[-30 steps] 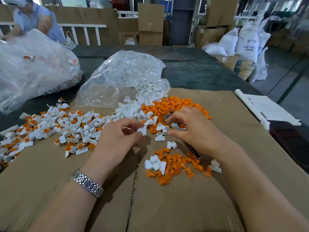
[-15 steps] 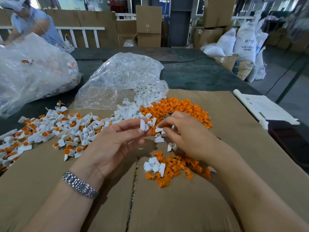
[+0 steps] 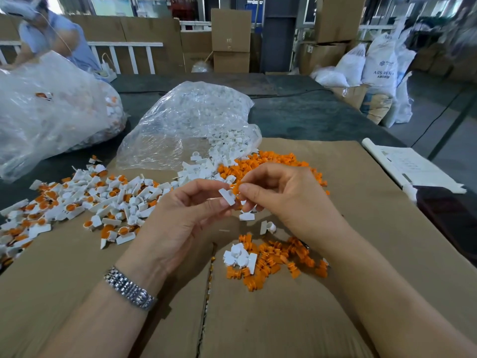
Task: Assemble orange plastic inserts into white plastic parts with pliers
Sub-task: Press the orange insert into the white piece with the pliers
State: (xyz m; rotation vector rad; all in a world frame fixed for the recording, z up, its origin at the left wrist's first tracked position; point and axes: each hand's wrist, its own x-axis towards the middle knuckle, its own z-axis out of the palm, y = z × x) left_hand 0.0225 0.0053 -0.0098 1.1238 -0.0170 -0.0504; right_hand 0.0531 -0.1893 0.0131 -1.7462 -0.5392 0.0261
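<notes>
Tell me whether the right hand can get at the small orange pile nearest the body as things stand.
Probably not at once: the right hand is pinching an orange insert at the white part. Nothing covers the small orange pile just below its wrist.

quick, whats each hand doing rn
Left hand: pinching a white plastic part.
Right hand: pinching an orange insert against that part.

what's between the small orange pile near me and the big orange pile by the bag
In the head view, both hands: left hand pinching a white part, right hand at an orange insert.
</notes>
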